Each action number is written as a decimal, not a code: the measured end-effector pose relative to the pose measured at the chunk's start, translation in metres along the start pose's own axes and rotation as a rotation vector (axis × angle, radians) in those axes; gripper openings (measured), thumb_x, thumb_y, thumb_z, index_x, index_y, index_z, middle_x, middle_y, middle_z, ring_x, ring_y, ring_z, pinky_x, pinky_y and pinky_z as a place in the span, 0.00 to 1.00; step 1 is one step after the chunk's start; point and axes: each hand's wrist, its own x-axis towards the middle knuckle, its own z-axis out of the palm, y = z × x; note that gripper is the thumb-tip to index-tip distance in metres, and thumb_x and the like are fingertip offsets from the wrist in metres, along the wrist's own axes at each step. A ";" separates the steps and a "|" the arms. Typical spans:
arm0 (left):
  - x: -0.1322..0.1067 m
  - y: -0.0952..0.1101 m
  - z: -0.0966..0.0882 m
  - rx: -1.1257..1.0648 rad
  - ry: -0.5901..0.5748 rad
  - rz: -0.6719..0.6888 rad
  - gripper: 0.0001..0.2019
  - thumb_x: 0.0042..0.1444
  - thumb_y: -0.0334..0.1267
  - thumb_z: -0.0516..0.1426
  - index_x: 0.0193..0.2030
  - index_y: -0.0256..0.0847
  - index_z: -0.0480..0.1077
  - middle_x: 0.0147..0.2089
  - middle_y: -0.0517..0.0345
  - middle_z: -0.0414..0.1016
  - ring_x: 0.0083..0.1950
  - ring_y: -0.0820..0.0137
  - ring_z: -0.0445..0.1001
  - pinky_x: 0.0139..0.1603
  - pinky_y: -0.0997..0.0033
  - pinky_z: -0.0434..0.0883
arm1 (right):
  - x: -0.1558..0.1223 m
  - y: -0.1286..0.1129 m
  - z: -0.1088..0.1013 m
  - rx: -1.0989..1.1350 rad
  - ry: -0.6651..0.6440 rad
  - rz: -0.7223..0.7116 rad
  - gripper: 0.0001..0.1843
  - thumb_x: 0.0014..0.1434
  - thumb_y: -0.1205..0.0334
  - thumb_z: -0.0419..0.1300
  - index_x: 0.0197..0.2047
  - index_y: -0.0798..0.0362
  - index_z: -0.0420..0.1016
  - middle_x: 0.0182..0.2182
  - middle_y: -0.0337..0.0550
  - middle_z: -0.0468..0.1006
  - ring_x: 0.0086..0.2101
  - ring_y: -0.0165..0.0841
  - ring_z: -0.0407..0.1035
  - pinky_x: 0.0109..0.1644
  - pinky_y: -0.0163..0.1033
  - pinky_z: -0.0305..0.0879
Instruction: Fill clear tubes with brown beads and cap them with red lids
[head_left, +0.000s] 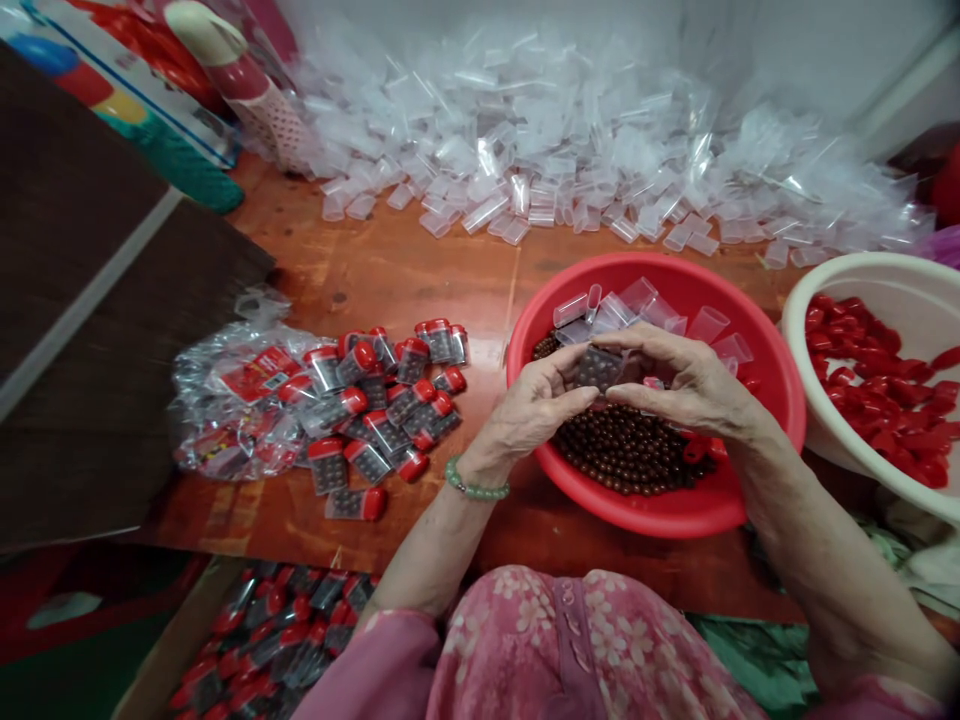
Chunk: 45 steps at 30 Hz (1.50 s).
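Note:
Over the red basin [645,515], a small clear plastic case [598,370] full of dark beads is held between both hands. My left hand [534,408], with a green bead bracelet at its wrist, grips the case's left side between thumb and fingers. From the other side, my right hand [686,385] has its fingers closed on the case's right end; a bit of red and clear plastic shows by its thumb. Below the hands lie brown beads [626,445]. Empty clear cases [637,305] sit at the basin's back, and a few red caps [701,450] at its right.
Red-capped, bead-filled cases [390,415] lie left on the wooden table beside a clear plastic bag [225,390]. A white basin [799,330] of red caps [862,380] stands right. Clear cases [555,140] heap along the back. More filled cases [262,620] lie below the table edge.

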 end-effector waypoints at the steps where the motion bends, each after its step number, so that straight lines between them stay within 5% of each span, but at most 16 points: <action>1: 0.000 0.001 0.000 0.000 -0.017 -0.017 0.29 0.53 0.44 0.68 0.61 0.40 0.73 0.60 0.46 0.78 0.62 0.53 0.76 0.65 0.53 0.71 | 0.000 0.000 -0.001 0.016 -0.010 0.001 0.21 0.61 0.55 0.67 0.56 0.50 0.77 0.49 0.48 0.80 0.44 0.37 0.76 0.47 0.43 0.73; 6: -0.001 0.006 -0.001 0.023 -0.114 -0.061 0.27 0.56 0.46 0.67 0.61 0.39 0.74 0.57 0.45 0.80 0.57 0.54 0.79 0.60 0.54 0.73 | 0.002 0.006 -0.005 0.123 -0.101 0.060 0.17 0.60 0.54 0.69 0.49 0.52 0.74 0.35 0.39 0.75 0.32 0.28 0.69 0.35 0.35 0.66; 13: 0.004 0.006 -0.003 0.074 -0.176 -0.056 0.22 0.59 0.43 0.63 0.59 0.39 0.75 0.56 0.48 0.81 0.58 0.55 0.78 0.65 0.54 0.70 | 0.010 0.003 -0.008 0.182 -0.190 0.101 0.17 0.58 0.55 0.71 0.41 0.50 0.67 0.25 0.28 0.61 0.24 0.23 0.55 0.25 0.31 0.54; 27: 0.008 0.001 -0.001 0.181 -0.167 -0.019 0.23 0.55 0.35 0.61 0.58 0.33 0.73 0.57 0.46 0.79 0.60 0.55 0.76 0.68 0.52 0.66 | 0.009 0.004 0.001 0.250 -0.151 0.233 0.23 0.52 0.52 0.75 0.38 0.49 0.66 0.24 0.30 0.64 0.23 0.25 0.60 0.25 0.33 0.54; 45: 0.010 -0.007 -0.007 -0.132 -0.227 -0.005 0.28 0.48 0.32 0.69 0.58 0.37 0.74 0.55 0.46 0.81 0.58 0.59 0.78 0.65 0.57 0.68 | 0.010 0.008 -0.010 0.344 -0.179 0.332 0.27 0.49 0.54 0.77 0.47 0.47 0.71 0.33 0.36 0.73 0.32 0.31 0.70 0.37 0.38 0.69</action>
